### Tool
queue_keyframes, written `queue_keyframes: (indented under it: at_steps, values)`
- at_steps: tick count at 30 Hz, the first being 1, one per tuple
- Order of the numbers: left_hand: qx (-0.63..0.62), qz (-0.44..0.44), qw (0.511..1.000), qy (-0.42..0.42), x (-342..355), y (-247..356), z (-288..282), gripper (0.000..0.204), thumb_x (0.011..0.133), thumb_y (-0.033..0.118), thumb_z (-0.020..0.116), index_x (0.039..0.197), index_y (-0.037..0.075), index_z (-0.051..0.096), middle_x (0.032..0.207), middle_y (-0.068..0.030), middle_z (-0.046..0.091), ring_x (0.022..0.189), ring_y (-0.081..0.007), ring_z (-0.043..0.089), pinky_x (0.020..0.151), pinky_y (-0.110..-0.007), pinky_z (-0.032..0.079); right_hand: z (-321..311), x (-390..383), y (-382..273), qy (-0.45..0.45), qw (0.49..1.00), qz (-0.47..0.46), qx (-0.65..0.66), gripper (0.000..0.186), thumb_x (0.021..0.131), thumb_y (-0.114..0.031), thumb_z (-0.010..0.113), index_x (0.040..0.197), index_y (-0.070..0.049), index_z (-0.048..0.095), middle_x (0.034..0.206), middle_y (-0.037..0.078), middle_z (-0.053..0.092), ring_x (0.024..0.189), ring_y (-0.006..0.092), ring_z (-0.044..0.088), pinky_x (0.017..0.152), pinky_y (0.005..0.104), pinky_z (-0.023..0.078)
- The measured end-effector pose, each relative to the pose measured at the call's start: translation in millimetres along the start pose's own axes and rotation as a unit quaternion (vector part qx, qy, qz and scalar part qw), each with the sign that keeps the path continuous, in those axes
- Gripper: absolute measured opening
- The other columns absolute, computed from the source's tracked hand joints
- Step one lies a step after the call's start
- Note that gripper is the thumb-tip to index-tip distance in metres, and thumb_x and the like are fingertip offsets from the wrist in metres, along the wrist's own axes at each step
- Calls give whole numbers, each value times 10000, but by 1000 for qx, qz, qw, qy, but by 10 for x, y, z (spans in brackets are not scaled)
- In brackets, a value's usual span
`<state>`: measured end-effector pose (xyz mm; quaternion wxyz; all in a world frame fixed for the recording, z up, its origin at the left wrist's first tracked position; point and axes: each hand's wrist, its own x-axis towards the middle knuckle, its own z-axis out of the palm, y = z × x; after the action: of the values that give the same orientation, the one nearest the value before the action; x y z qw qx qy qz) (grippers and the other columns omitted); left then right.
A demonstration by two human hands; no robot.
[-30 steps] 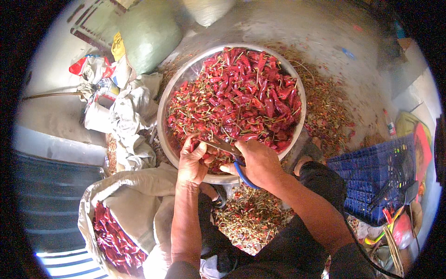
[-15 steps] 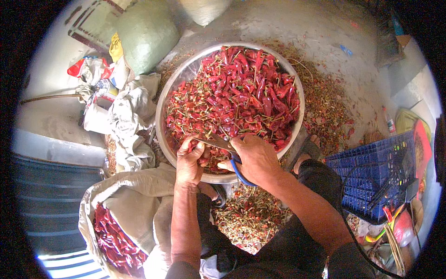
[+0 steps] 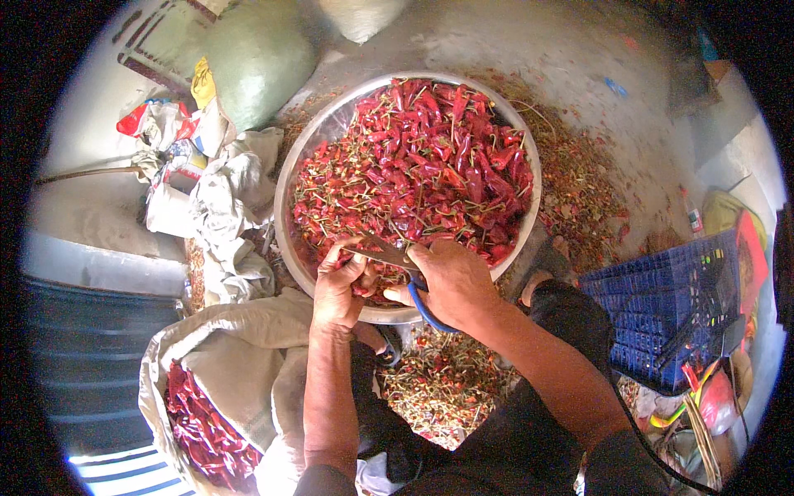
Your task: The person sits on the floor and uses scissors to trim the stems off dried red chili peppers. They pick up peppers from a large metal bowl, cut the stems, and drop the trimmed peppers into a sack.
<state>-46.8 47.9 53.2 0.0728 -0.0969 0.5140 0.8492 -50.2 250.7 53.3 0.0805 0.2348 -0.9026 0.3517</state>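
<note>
Chilli trimming over the bowl (image 3: 308,145).
Your right hand (image 3: 451,283) grips scissors (image 3: 389,255); your left hand (image 3: 341,285) pinches a chilli (image 3: 365,281).

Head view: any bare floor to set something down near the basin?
Bare concrete floor beyond the metal basin, and left of the rag pile. Crowded: stem litter right of the basin, blue crate, open sack by the left hand.

Dull metal basin (image 3: 285,217), glossy dried chillies (image 3: 418,169), blue plastic crate (image 3: 662,310).
</note>
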Motion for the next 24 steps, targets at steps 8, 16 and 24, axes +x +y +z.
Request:
queue_keyframes:
  at_steps: [8, 16, 24]
  values:
    - [6, -26, 1000, -14, 14, 6, -55, 204, 883, 82, 643, 1083, 57, 611, 791, -88, 626, 529, -97, 420, 453, -230, 303, 53, -30, 0, -6, 995, 28, 100, 518, 704, -484, 760, 818, -23, 553, 726, 168, 561, 658, 373, 590, 589, 477, 473]
    - [1, -51, 999, -8, 4, -19, -79, 208, 859, 83, 669, 1059, 57, 618, 750, -34, 590, 534, -99, 428, 458, -227, 297, -46, -24, 33, -13, 1000, -22, -6, 513, 713, -453, 752, 945, -27, 587, 771, 188, 593, 736, 366, 626, 647, 466, 504]
    - [29, -43, 998, -29, 35, -2, -50, 194, 894, 94, 626, 1084, 53, 610, 722, -39, 582, 549, -127, 486, 487, -240, 346, 34, -52, 26, -34, 999, 33, 18, 480, 763, -481, 707, 902, -36, 596, 654, 182, 595, 596, 376, 626, 556, 489, 493]
